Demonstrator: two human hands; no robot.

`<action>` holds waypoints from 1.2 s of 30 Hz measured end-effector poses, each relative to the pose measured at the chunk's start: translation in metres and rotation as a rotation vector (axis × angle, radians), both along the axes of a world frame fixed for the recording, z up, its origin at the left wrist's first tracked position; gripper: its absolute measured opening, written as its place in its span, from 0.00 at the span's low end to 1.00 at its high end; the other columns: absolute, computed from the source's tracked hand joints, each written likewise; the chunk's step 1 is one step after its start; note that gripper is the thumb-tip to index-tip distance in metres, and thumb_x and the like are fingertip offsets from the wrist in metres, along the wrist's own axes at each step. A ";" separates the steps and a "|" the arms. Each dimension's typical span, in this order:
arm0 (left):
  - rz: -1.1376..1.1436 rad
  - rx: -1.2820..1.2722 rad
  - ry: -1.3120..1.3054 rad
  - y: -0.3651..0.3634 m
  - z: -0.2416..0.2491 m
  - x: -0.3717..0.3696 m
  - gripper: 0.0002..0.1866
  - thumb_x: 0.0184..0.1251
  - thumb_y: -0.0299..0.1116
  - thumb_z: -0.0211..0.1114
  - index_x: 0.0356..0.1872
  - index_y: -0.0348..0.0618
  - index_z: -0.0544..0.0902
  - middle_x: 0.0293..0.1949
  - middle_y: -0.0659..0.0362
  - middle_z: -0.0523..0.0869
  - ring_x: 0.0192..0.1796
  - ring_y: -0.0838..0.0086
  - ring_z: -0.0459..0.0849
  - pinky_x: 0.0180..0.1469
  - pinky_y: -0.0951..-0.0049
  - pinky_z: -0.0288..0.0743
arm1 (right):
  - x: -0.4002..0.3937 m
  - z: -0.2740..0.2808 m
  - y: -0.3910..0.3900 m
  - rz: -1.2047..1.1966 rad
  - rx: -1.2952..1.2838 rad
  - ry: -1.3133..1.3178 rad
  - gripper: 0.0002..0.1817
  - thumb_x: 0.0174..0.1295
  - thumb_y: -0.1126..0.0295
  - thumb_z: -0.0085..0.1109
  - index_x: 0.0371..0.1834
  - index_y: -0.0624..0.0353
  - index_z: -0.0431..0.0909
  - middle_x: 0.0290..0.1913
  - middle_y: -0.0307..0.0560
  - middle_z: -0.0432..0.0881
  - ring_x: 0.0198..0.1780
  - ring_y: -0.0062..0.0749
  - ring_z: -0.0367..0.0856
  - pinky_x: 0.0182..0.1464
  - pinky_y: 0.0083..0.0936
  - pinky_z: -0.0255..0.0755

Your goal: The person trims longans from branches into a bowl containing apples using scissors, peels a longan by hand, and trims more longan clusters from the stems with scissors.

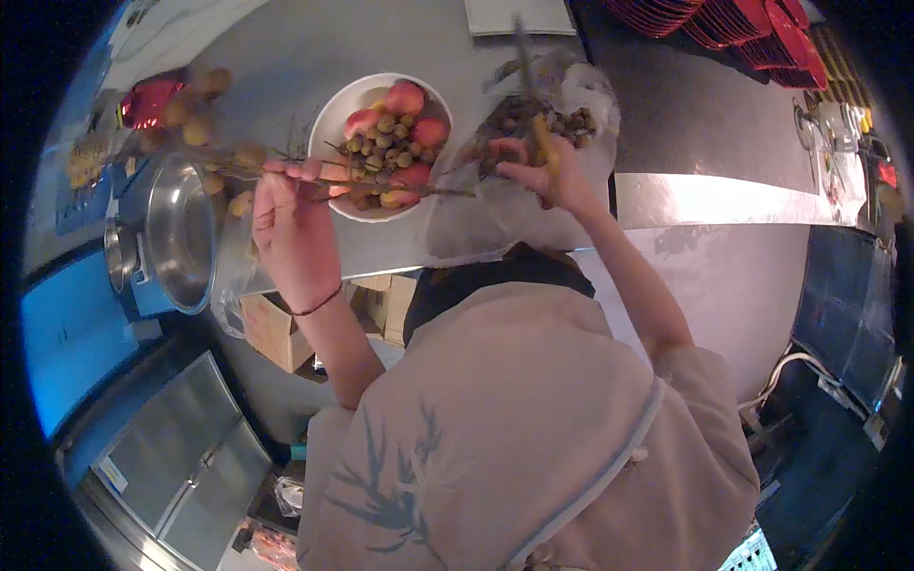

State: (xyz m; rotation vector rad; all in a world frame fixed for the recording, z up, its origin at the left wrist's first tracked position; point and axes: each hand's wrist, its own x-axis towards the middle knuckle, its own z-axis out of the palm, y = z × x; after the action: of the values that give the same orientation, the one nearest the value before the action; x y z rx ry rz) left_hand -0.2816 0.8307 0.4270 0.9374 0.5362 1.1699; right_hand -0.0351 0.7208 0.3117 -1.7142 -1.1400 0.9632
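Note:
My left hand (pixel 290 214) pinches a thin branch with round brown longans (pixel 195 128) blurred at its left end. The bare twig end (pixel 428 189) crosses the near side of a white bowl (pixel 322 133), which holds reddish round fruit (pixel 405 98) and a heap of longans (pixel 386 147). My right hand (pixel 562 176) is wrapped round the yellow handle of a knife (pixel 542 133), its blurred dark blade pointing away from me. Below that hand lies a clear plastic bag (pixel 476 224) with more longans (pixel 581 122) in it.
A steel pot (pixel 181 233) stands at the left beside the counter. Red plates (pixel 762 43) are stacked at the far right. A white board (pixel 519 16) lies at the back edge. Cardboard boxes (pixel 271 328) sit under the counter. A red package (pixel 150 103) rests at the far left.

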 end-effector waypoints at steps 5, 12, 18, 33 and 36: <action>-0.030 -0.094 -0.014 -0.009 -0.024 0.014 0.08 0.68 0.32 0.52 0.38 0.38 0.74 0.36 0.61 0.76 0.41 0.76 0.73 0.47 0.75 0.68 | -0.021 -0.056 0.001 -0.065 -0.070 -0.112 0.14 0.47 0.67 0.66 0.38 0.58 0.80 0.29 0.42 0.82 0.29 0.23 0.77 0.36 0.25 0.71; 0.005 -0.106 0.145 -0.023 -0.048 0.029 0.09 0.67 0.32 0.54 0.35 0.37 0.76 0.35 0.59 0.78 0.40 0.76 0.74 0.46 0.73 0.69 | -0.026 -0.068 0.006 -0.133 -0.176 -0.062 0.17 0.44 0.66 0.68 0.38 0.58 0.79 0.31 0.48 0.82 0.33 0.29 0.80 0.38 0.25 0.71; 0.067 -0.048 0.244 -0.031 -0.054 0.047 0.10 0.66 0.33 0.56 0.31 0.37 0.78 0.34 0.60 0.80 0.37 0.77 0.75 0.45 0.76 0.69 | -0.024 -0.080 0.011 -0.176 -0.093 -0.116 0.17 0.42 0.65 0.70 0.33 0.62 0.77 0.29 0.47 0.80 0.29 0.27 0.77 0.35 0.25 0.70; 0.345 0.206 0.456 -0.027 -0.068 0.058 0.10 0.67 0.30 0.53 0.29 0.34 0.77 0.31 0.61 0.79 0.33 0.84 0.73 0.37 0.82 0.69 | 0.003 -0.065 -0.015 0.019 -0.014 -0.137 0.17 0.47 0.61 0.62 0.36 0.60 0.75 0.24 0.49 0.77 0.28 0.34 0.76 0.35 0.32 0.70; 0.382 0.170 0.392 -0.023 -0.063 0.055 0.11 0.68 0.31 0.52 0.30 0.34 0.77 0.31 0.61 0.79 0.35 0.84 0.73 0.39 0.82 0.68 | 0.001 -0.044 -0.023 -0.117 0.020 0.026 0.13 0.51 0.62 0.60 0.37 0.58 0.77 0.23 0.43 0.77 0.28 0.28 0.74 0.32 0.30 0.69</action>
State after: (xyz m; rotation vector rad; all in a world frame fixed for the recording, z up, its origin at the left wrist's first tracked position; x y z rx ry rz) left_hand -0.2269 0.8074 0.3635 1.2585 0.9749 1.3950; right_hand -0.0344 0.6981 0.2673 -1.7275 -1.0177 0.8957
